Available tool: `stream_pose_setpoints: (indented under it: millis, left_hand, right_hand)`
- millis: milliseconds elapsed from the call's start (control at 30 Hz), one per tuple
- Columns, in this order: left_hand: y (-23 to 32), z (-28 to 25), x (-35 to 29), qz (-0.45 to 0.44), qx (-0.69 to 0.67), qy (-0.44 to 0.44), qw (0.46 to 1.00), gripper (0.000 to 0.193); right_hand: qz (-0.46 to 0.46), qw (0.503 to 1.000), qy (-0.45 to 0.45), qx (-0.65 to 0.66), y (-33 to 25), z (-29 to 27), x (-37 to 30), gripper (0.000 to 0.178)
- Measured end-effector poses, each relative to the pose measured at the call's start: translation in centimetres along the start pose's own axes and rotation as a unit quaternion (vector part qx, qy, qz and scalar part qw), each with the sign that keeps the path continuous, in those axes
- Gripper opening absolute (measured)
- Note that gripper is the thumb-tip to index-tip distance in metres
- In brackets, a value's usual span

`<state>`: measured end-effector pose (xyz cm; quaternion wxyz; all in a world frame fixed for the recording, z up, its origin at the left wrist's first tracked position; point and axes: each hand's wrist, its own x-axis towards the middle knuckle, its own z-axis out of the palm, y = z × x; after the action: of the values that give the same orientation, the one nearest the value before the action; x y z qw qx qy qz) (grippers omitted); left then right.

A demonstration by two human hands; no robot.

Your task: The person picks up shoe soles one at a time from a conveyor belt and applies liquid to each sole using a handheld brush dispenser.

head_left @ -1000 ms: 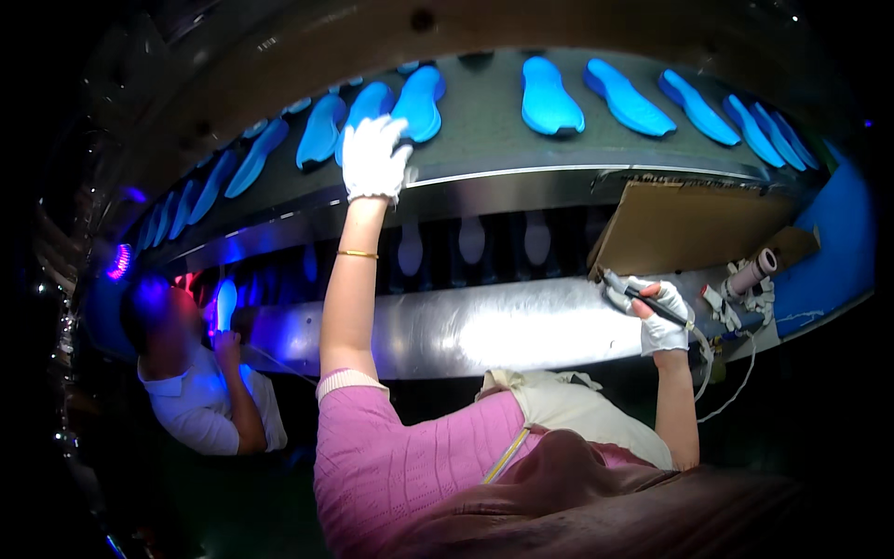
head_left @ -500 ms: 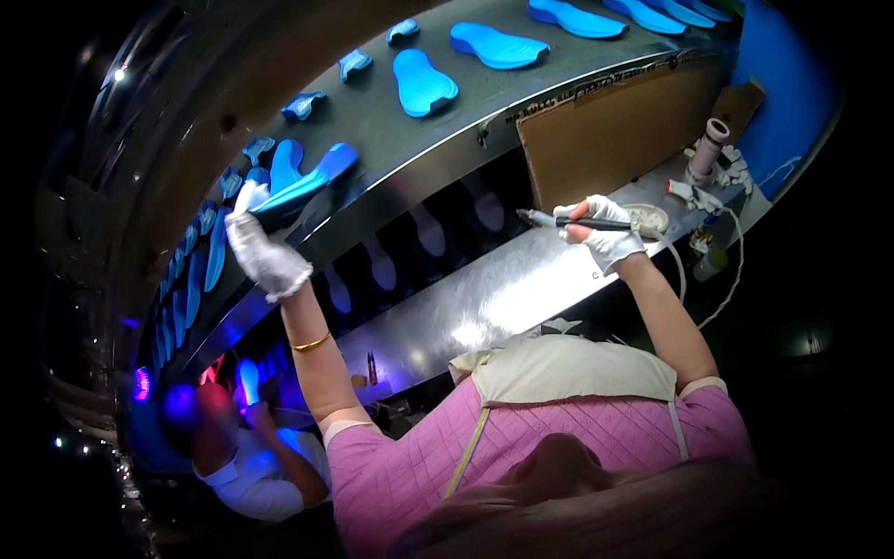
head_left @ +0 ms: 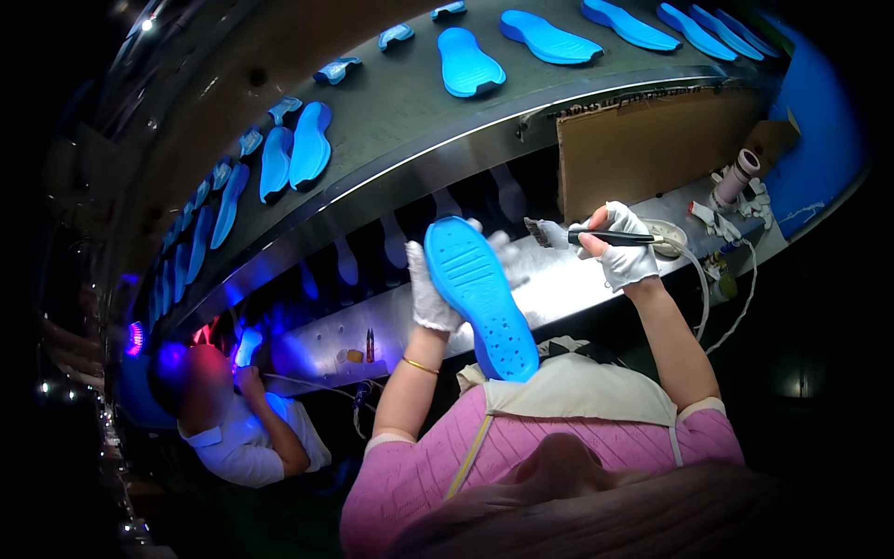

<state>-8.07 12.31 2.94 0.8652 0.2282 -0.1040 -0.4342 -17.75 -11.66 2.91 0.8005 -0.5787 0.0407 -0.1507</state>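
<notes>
In front of my chest, my left hand (head_left: 430, 293), in a white glove, grips a bright blue shoe sole (head_left: 477, 289) from behind. The sole stands tilted, its grooved and dimpled face towards me and its lower end by the apron. Some of the left fingers are blurred beyond its right edge. My right hand (head_left: 622, 247), in a white glove with bare fingertips, pinches a black pen-shaped tool (head_left: 626, 239). The tool's pale, flat tip (head_left: 548, 232) points left at the sole without touching it. A white cord (head_left: 697, 284) curves down beside the right wrist.
Blue soles (head_left: 310, 144) and small blue pieces (head_left: 396, 35) lie along the dark conveyor belt (head_left: 396, 112). A metal shelf (head_left: 345, 331) runs below it. Cardboard (head_left: 643, 149), a pink tube (head_left: 736, 177) and white scraps stand right. Another person (head_left: 242, 419) sits at left.
My left hand has brought a sole from the belt back to my chest and turned its dimpled face into view. The right hand has stayed nearly in place, the tool's flat tip now turned broadside.
</notes>
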Motion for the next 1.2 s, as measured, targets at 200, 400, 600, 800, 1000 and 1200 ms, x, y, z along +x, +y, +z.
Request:
stream_pose_setpoints:
  millis: [200,400,600,800,1000,1200]
  left_hand:
    - [-2.4,1.5,3.0,-0.005,-0.132,0.033,0.991,0.079]
    - [-4.6,1.0,3.1,0.063,-0.099,-0.057,0.992,0.076]
    - [-4.4,-1.1,4.3,0.075,-0.095,0.004,0.993,0.085]
    - [-2.9,-1.9,4.5,0.047,-0.070,0.069,0.994,0.087]
    - [-2.1,0.5,3.5,0.052,-0.024,0.050,0.997,0.089]
    - [-1.1,-0.6,2.9,-0.024,0.028,0.119,0.992,0.086]
  right_hand:
    - [-0.135,0.981,-0.034,-0.133,-0.8,3.9,1.9,0.014]
    - [-0.198,0.969,0.017,-0.150,-0.2,6.3,2.7,0.014]
    - [-0.119,0.989,-0.058,-0.065,0.5,6.6,1.9,0.016]
    - [-0.228,0.955,-0.046,-0.181,1.6,7.7,1.6,0.018]
    - [-0.157,0.977,-0.077,-0.119,1.4,6.3,0.5,0.017]
    - [-0.126,0.964,-0.138,-0.188,1.1,7.5,-1.7,0.016]
